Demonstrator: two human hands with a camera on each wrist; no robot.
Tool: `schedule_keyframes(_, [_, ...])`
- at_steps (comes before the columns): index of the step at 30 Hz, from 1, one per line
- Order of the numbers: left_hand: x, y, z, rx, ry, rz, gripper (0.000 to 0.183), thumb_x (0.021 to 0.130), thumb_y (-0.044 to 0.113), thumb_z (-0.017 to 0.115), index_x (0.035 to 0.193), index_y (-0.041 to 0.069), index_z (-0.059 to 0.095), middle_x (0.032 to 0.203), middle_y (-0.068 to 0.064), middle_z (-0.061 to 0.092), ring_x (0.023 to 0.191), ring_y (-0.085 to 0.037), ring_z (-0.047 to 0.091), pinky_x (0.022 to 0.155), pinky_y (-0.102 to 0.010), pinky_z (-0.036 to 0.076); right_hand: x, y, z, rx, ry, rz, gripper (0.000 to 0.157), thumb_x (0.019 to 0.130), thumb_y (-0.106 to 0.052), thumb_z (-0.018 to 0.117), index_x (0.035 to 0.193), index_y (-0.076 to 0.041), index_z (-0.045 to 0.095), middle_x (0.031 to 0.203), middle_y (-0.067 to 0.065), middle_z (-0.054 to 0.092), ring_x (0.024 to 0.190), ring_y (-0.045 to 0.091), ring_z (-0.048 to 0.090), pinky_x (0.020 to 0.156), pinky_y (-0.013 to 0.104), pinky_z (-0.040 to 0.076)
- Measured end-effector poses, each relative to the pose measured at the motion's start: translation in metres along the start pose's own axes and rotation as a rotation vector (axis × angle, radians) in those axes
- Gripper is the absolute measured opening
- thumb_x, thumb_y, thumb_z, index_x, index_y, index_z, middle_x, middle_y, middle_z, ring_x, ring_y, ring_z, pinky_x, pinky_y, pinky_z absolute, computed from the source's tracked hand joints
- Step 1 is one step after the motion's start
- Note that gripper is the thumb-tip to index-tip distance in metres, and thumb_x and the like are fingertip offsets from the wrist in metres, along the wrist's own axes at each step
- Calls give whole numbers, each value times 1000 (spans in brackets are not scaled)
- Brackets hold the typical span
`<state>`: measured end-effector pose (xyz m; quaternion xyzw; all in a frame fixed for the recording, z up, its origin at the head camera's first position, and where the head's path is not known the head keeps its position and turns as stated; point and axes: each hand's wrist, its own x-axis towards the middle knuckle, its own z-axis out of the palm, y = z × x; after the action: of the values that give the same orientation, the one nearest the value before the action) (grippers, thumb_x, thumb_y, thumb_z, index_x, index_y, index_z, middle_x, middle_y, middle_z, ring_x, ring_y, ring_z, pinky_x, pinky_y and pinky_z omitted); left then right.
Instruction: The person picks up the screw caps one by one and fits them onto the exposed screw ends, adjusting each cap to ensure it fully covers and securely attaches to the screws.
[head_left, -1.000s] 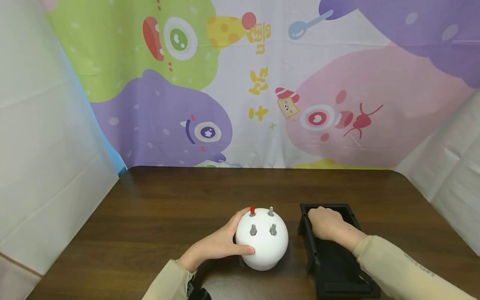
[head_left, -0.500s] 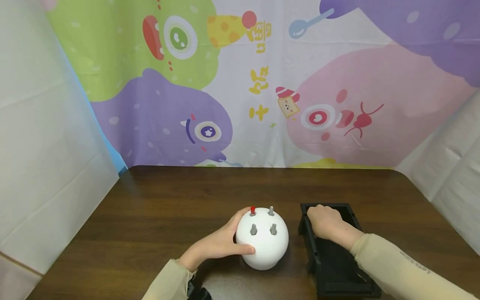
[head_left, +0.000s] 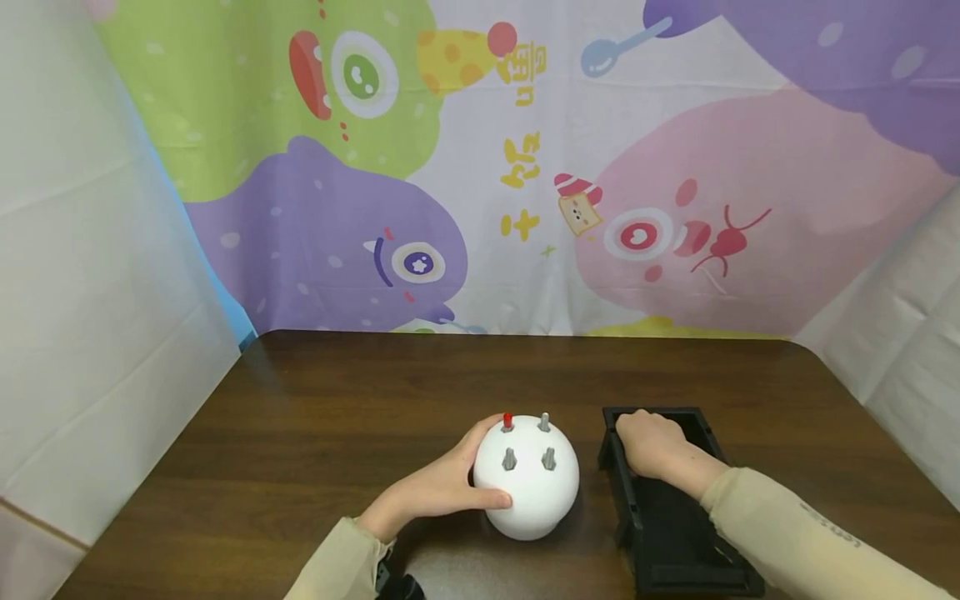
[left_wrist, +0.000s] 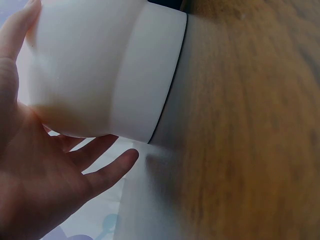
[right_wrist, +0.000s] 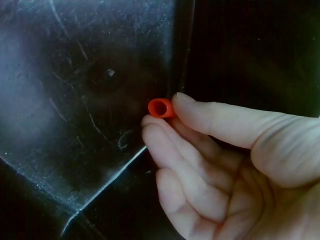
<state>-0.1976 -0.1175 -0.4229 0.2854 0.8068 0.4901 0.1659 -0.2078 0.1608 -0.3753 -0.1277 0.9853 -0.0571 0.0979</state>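
A white dome (head_left: 527,500) stands on the table, with several grey metal studs (head_left: 510,459) on top; a red cap (head_left: 507,422) covers the far left one. My left hand (head_left: 448,482) grips the dome from its left side, thumb in front and fingers around the back. In the left wrist view, the dome's flat lower rim (left_wrist: 150,75) meets the tabletop. My right hand (head_left: 652,446) reaches into a black tray (head_left: 636,537) to the right. Its thumb and fingers pinch a small hollow red cap (right_wrist: 160,108), seen in the right wrist view but hidden from the head view.
The brown wooden table (head_left: 360,379) reaches back to a cartoon-print curtain (head_left: 517,283). Pale cloth walls (head_left: 112,275) rise on both sides. A black wrist strap (head_left: 397,583) shows below my left sleeve.
Both hands keep their places, the left at the dome and the right in the tray. The whole head view shifts only very slightly.
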Motion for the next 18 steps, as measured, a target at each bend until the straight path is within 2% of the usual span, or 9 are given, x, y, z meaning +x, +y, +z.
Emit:
schedule_keyframes(8, [0, 1, -1, -6, -6, -8, 94, 74, 40, 73, 143, 27, 11, 144, -2, 24, 127, -18, 32, 100, -44, 30, 0, 2, 0, 13, -9, 0, 30, 84, -5, 58, 56, -10, 49, 51, 1, 47, 45, 14, 43, 43, 27, 32])
schedule_keyframes(18, [0, 1, 0, -15, -7, -4, 93, 74, 39, 73, 143, 27, 12, 143, -1, 24, 126, -17, 32, 100, -44, 30, -3, 3, -6, -7, -18, -8, 22, 81, 2, 58, 64, -11, 52, 57, 2, 50, 49, 16, 46, 44, 29, 33])
